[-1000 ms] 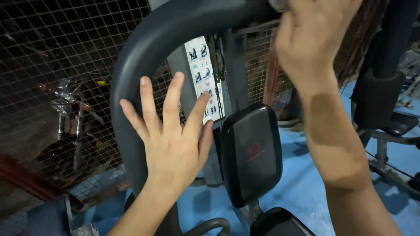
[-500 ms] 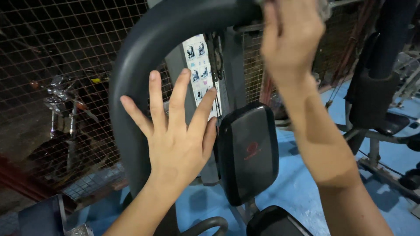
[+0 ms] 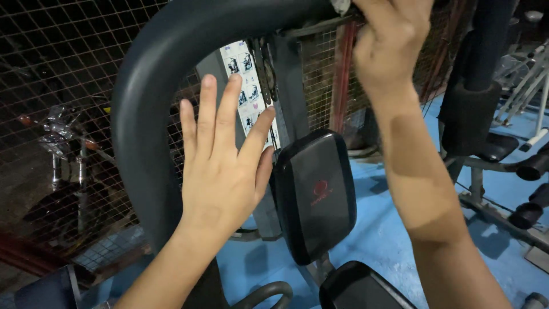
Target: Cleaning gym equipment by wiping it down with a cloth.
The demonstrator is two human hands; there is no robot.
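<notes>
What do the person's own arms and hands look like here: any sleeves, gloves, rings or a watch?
Both forearms are bare to the frame's edge, with no sleeves visible. The left hand and right hand wear no gloves. No ring, watch or wristband shows on the visible parts.

A thick dark curved bar [image 3: 154,74] of a gym machine arches from lower left up across the top, filling much of the near space. The left hand [image 3: 220,166], fingers spread flat, sits against its inner edge; the right hand [image 3: 392,43] is clenched on the bar at top right. Between the forearms a black back pad [image 3: 314,194] blocks the centre, with a seat pad [image 3: 357,289] below. Wire mesh [image 3: 51,86] closes off the far left. Open blue floor [image 3: 380,229] lies right, bounded by another machine [image 3: 480,120].
</notes>
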